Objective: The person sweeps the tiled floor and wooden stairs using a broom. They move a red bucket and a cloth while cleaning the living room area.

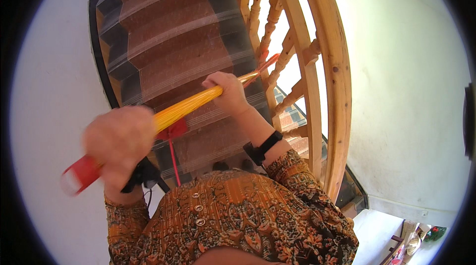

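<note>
Both hands grip a long yellow handle [187, 110] with fine lengthwise streaks, held at a slant across the stairs. My left hand [119, 138], blurred, is wrapped around its near part, below which a red end piece [83, 173] with a pale tip sticks out. My right hand [227, 92] closes around it farther along. Past that hand it narrows to a reddish, forked far end [266, 64] by the wooden balusters; whether it touches them I cannot tell. Beneath the handle is a red object [174, 129] with a thin pinkish-red rod [174, 162], partly hidden.
Stairs with reddish-brown treads [174, 38] and dark borders lie before me. A wooden handrail [336, 67] with turned balusters [273, 15] runs along the right. White walls stand at left [55, 79] and right [401, 79]. Lower steps [293, 120] show through the balusters.
</note>
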Available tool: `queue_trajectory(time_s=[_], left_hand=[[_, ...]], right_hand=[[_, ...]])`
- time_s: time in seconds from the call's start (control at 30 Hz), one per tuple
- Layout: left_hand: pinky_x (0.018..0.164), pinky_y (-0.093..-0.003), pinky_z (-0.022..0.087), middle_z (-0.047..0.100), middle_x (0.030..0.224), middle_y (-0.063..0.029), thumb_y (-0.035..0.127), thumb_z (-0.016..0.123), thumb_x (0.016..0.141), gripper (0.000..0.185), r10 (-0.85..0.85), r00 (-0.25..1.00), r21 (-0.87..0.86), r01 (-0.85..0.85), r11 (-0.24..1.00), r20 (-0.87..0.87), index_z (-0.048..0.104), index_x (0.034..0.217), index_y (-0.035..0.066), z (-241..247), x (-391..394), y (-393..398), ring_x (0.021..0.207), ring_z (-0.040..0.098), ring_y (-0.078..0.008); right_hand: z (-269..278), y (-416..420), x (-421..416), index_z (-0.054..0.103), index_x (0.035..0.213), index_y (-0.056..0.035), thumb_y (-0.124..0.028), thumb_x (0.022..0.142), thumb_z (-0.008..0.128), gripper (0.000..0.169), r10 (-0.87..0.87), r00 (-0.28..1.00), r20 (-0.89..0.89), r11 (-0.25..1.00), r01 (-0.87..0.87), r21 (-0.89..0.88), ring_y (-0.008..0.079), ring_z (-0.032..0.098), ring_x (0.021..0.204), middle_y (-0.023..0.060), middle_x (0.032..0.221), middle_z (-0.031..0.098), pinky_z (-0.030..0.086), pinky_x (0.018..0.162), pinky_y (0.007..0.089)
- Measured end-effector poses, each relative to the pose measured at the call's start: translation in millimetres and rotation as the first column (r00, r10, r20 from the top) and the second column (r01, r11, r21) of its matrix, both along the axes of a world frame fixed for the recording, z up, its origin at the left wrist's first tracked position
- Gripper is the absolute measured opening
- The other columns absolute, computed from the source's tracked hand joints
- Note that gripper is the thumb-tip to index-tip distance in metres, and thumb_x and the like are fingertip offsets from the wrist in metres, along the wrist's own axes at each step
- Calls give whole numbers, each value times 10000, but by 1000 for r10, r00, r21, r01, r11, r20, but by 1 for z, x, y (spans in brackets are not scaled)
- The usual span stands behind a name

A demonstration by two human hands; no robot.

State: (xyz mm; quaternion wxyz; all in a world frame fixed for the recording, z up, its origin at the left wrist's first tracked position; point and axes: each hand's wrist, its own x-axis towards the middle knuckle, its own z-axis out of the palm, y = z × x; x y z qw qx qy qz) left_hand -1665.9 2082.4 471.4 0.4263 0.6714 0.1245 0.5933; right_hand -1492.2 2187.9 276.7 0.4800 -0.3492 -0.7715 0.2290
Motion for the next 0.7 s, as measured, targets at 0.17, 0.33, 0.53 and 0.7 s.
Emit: queue_trajectory(time_s=[0.17,0.33,0.53,0.7], left_hand=[[499,-272,323,444,535,19,170,614,832,245,9,999,-174,0,985,49,449,664,104,-22,-6,2,454,390,-111],[460,-235,285,387,506,56,305,577,890,301,139,985,-235,-111,965,103,425,704,123,8,-16,-17,417,347,-68],[432,-206,412,534,529,28,330,706,788,308,7,1000,111,-6,994,-8,517,657,124,49,-40,-62,426,523,-65],[433,-268,374,477,525,-14,198,706,771,265,-75,990,398,117,910,-119,500,657,78,-9,-14,-5,418,453,-145]], right_hand=[[-41,-16,-14,579,827,-54,-32,729,629,112,154,987,-44,954,-160,-255,304,616,736,112,789,621,478,636,340],[-34,-64,-29,577,841,-78,-56,709,648,151,310,950,-42,925,-311,-220,306,617,744,100,801,622,489,629,357],[39,-55,-42,589,816,-96,-82,681,687,167,476,879,-28,878,-477,-52,276,618,732,68,782,619,486,622,362],[24,22,4,574,787,-74,-88,735,660,102,148,984,102,975,-163,153,291,608,736,85,760,612,478,635,368]])
